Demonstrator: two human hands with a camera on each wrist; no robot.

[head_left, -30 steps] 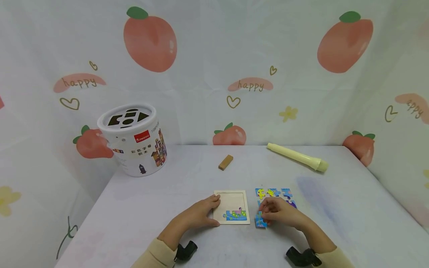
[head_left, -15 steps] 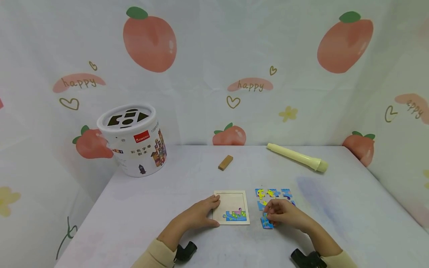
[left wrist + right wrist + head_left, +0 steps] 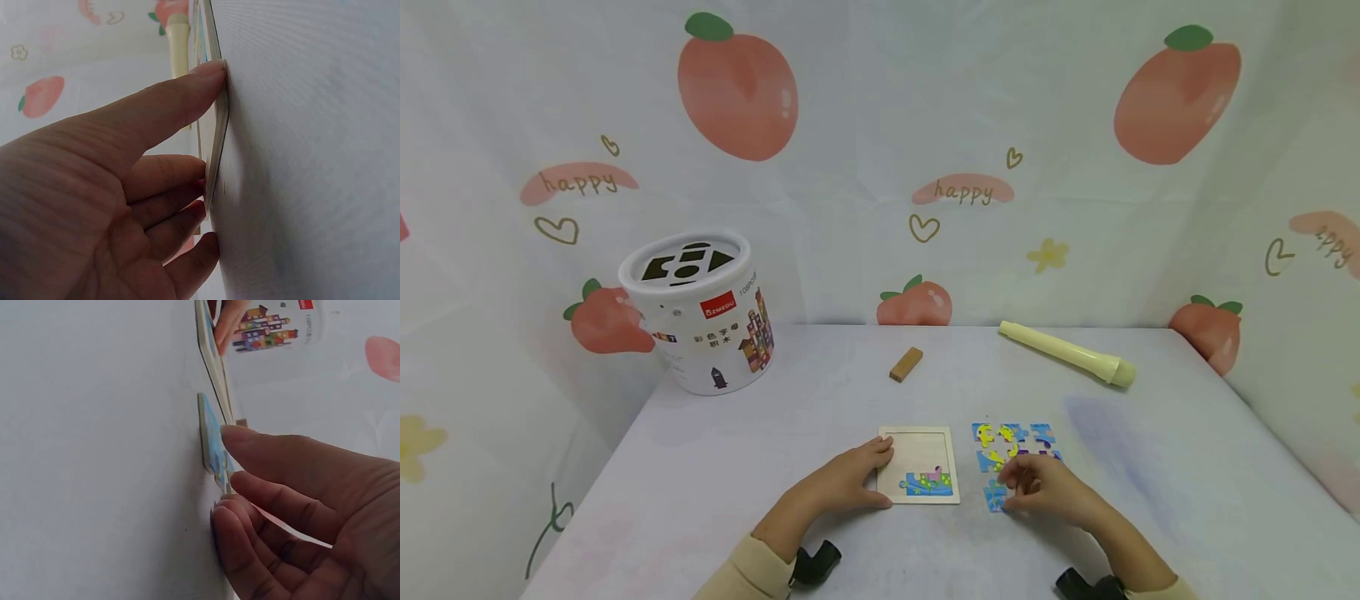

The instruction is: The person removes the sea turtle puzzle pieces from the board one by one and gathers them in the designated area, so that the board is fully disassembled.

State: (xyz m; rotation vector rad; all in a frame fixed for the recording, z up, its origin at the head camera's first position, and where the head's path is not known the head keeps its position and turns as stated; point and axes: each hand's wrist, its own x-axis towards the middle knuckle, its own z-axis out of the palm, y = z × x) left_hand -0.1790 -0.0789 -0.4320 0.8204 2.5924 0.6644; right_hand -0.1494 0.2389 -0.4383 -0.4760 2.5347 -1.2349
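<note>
A square wooden puzzle tray (image 3: 916, 452) lies flat on the table, with a few joined pieces (image 3: 928, 485) in its lower right corner. My left hand (image 3: 844, 478) rests along the tray's left side, thumb by the near corner and fingertips on the frame; the left wrist view shows the thumb tip against its edge (image 3: 220, 112). Right of the tray, a blue puzzle piece (image 3: 993, 497) lies by my right hand (image 3: 1051, 493). In the right wrist view the thumb is close to that piece (image 3: 210, 434), and a gap separates thumb and forefinger.
Several loose puzzle pieces (image 3: 1011, 433) lie just beyond my right hand, which partly covers them. Farther back are a small wooden block (image 3: 906, 364) and a pale yellow stick (image 3: 1063, 352). A white block bucket (image 3: 700, 333) stands at the back left, near the patterned cloth (image 3: 850, 167).
My right hand has drawn the blue piece rightward, away from the tray and under the other loose pieces, then loosened its fingers and shifted slightly right. My left hand has stayed put.
</note>
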